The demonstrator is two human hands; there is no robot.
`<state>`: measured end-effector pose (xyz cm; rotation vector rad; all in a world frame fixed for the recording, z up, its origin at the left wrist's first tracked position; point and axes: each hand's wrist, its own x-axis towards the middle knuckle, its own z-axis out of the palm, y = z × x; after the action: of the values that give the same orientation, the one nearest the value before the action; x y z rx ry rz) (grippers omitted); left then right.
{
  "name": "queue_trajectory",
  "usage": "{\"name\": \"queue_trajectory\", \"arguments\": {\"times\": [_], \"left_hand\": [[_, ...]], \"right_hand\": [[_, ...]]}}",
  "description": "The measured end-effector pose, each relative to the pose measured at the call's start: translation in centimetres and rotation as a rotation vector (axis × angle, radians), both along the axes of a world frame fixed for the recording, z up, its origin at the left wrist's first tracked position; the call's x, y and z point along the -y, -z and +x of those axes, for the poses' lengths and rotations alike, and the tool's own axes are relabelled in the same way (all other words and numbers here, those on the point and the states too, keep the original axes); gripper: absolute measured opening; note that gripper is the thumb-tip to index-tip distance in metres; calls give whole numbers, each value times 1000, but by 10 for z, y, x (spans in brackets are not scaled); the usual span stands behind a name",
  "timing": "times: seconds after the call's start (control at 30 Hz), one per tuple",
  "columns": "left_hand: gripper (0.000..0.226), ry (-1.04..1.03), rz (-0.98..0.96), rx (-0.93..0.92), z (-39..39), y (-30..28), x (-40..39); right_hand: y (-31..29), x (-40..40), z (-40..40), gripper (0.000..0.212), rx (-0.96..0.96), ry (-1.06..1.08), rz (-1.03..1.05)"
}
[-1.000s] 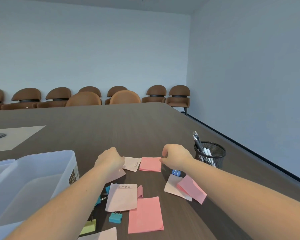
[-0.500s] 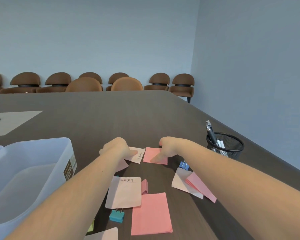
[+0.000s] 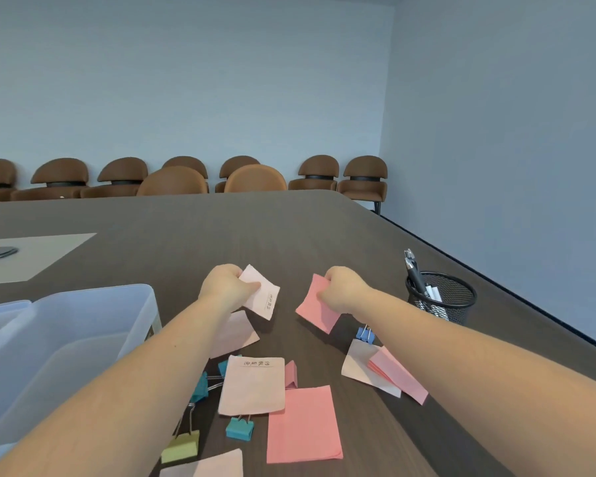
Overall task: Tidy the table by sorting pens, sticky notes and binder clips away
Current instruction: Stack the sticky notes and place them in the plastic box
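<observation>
My left hand (image 3: 225, 287) pinches a pale pink sticky note (image 3: 260, 293) lifted off the dark table (image 3: 289, 235). My right hand (image 3: 344, 289) grips a brighter pink sticky note (image 3: 315, 306), also raised. Below them lie more notes: a pale one with print (image 3: 252, 385), a large pink one (image 3: 303, 423), and a white and pink pair (image 3: 382, 371) under my right forearm. Binder clips are scattered among them: a blue one (image 3: 364, 333), a teal one (image 3: 240, 428), a yellow-green one (image 3: 180, 449). A black mesh cup (image 3: 441, 297) holds pens (image 3: 414, 273).
A translucent plastic bin (image 3: 66, 339) stands at the left near my left forearm. A beige mat (image 3: 31, 256) with a grey object lies at the far left. Brown chairs (image 3: 255, 177) line the far side of the table. The table's right edge runs diagonally past the mesh cup.
Both hands have lifted their notes off the table: the left raised the pale note, the right raised the pink one. The camera has tilted slightly.
</observation>
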<state>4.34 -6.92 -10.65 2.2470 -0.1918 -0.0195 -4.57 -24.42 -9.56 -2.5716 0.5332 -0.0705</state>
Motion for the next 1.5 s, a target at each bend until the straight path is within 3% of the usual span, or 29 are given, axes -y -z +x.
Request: {"name": "queue_trajectory", "arguments": {"times": [0.1, 0.2, 0.3, 0.67, 0.87, 1.2, 1.27, 1.4, 1.5], "left_hand": [[17, 88, 180, -46, -13, -16, -18], [35, 186, 436, -110, -24, -25, -32], [44, 212, 617, -113, -35, -26, -36], [31, 197, 684, -76, -44, 12, -32], [39, 181, 578, -38, -46, 11, -34], [7, -45, 186, 138, -38, 2, -34], [10, -98, 108, 152, -39, -2, -34], [38, -144, -56, 107, -43, -8, -38], [20, -120, -117, 64, -50, -11, -37]], "right_hand": [[-17, -4, -18, 10, -51, -18, -19], [-26, -8, -39, 28, -206, -53, -129], [-30, -8, -57, 16, -304, -79, -187], [-20, 0, -90, 44, -434, -72, -307], [-5, -2, -99, 55, -488, -66, -339], [-10, -1, -102, 62, -437, -82, -275], [-9, 0, -104, 62, -408, -77, -238], [-3, 1, -109, 59, -329, -61, -180], [2, -3, -113, 55, -281, -57, -155]]}}
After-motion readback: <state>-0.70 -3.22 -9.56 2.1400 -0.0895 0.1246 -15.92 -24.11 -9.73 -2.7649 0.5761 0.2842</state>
